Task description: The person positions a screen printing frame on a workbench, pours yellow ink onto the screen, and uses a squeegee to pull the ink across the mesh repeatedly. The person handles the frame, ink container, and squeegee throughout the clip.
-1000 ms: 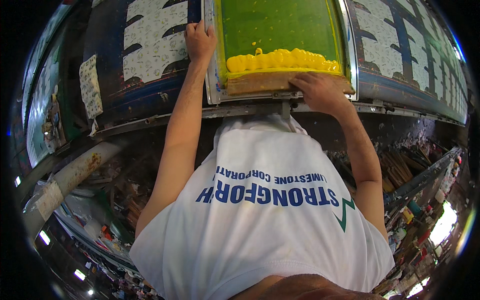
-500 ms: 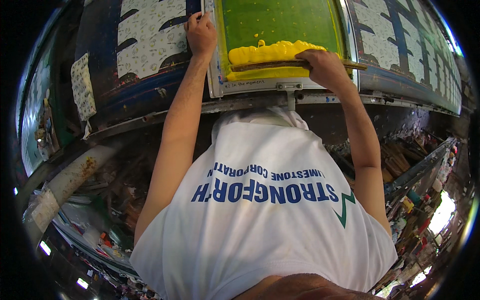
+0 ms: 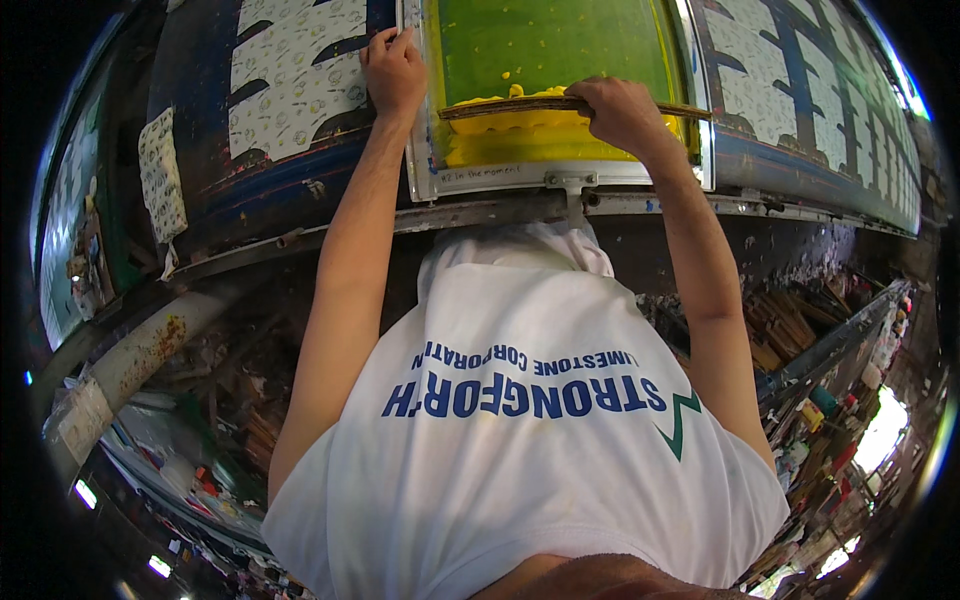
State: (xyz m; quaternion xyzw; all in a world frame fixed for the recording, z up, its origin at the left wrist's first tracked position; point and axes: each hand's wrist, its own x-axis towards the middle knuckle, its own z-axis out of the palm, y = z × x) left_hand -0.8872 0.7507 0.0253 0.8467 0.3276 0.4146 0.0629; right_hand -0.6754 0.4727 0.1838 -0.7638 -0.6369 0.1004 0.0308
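A silk-screen printing frame (image 3: 480, 182) with a white metal border and green mesh (image 3: 550, 45) lies at the top centre. My left hand (image 3: 394, 78) is closed on the frame's left border, its fingertips pinched at the edge. In my right hand (image 3: 622, 115) is a long wooden squeegee (image 3: 500, 106), gripped right of its middle and lying across the screen. Thick yellow ink (image 3: 520, 122) sits along the near side of the squeegee, with some lumps past its far side. A thinner yellow layer covers the mesh nearest me.
White patterned fabric pieces (image 3: 290, 90) lie on the dark printing table to the left, and more pieces (image 3: 745, 75) to the right. A metal bracket (image 3: 572, 181) holds the frame's near edge at the table rail. A rag (image 3: 162, 180) hangs at left. Scrap wood (image 3: 785, 325) is piled below right.
My right hand has pushed the squeegee a little farther from me, and its left end is now higher in view. My left hand remains on the frame border.
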